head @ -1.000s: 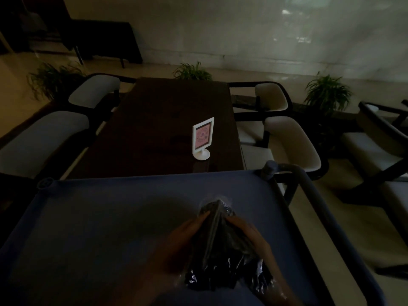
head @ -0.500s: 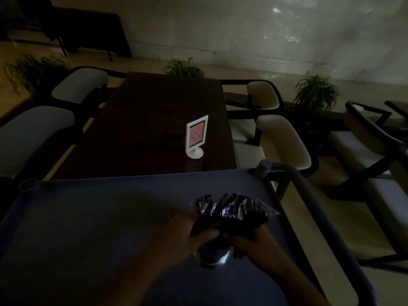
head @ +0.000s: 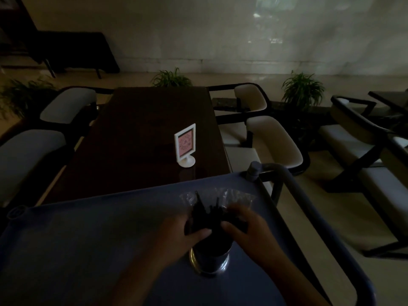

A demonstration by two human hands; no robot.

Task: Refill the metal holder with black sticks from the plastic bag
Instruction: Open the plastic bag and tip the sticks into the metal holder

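Note:
A round metal holder [head: 209,259] stands upright on the blue cart top [head: 88,239]. A bundle of black sticks [head: 207,217] rises out of it, tips pointing away from me. My left hand [head: 178,230] grips the bundle from the left. My right hand [head: 245,226] holds it from the right. The clear plastic bag [head: 234,196] lies crumpled around the far ends of the sticks, partly slid off. The scene is dim and the hands are blurred.
A dark wooden table [head: 143,138] stands beyond the cart with a white sign stand [head: 185,144] on it. Cushioned chairs [head: 273,142] flank both sides. The cart's handle bar [head: 309,206] runs along the right. Potted plants [head: 302,89] line the wall.
The bag of sticks was tipped up from lying flat and set into the metal holder. The plastic bag has slid back off the sticks, baring their black tips.

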